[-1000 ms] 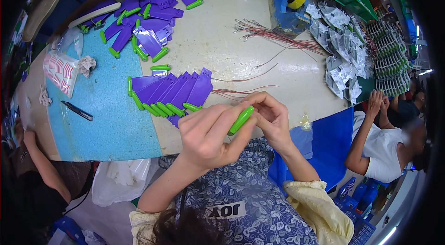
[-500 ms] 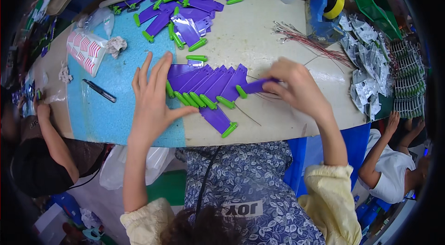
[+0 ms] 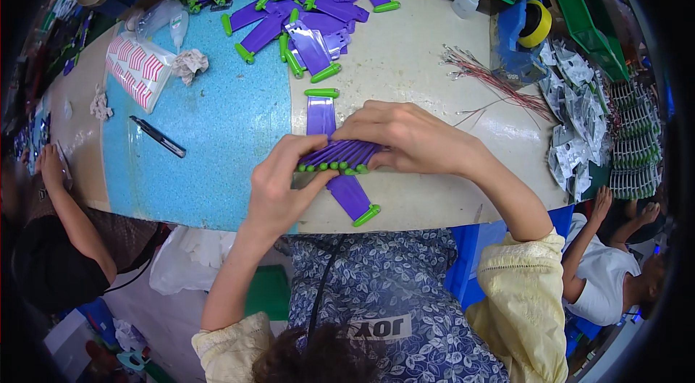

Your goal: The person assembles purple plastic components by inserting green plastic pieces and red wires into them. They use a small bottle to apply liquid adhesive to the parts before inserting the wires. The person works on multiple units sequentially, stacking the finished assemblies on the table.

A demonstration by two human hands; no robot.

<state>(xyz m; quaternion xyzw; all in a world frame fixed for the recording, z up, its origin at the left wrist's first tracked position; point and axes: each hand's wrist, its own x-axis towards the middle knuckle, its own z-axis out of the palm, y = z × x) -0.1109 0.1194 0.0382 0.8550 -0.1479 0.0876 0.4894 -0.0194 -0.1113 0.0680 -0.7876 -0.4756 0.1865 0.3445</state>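
Note:
My left hand (image 3: 281,179) and my right hand (image 3: 409,138) are closed from both sides on a tight stack of purple wing-shaped plastic pieces (image 3: 346,153). Their green rounded ends line up in a row toward me. Beyond the stack, one purple piece (image 3: 321,115) lies flat, its green end pointing away. Another purple piece (image 3: 349,197) rests on the near side, angled toward the table's front edge. Parts of the stack are hidden behind my fingers.
A loose heap of purple pieces (image 3: 313,50) lies at the back. To the left are a black pen (image 3: 158,137), crumpled tissue (image 3: 190,66) and a striped bag (image 3: 135,73). Red wires (image 3: 499,82), yellow tape (image 3: 536,24) and silver packets (image 3: 575,111) are at right. Co-workers sit on both sides.
The fanned-out row of purple pieces has been gathered into a tight stack. My left hand moved right and closed on it; my right hand came in leftward to grip its other side.

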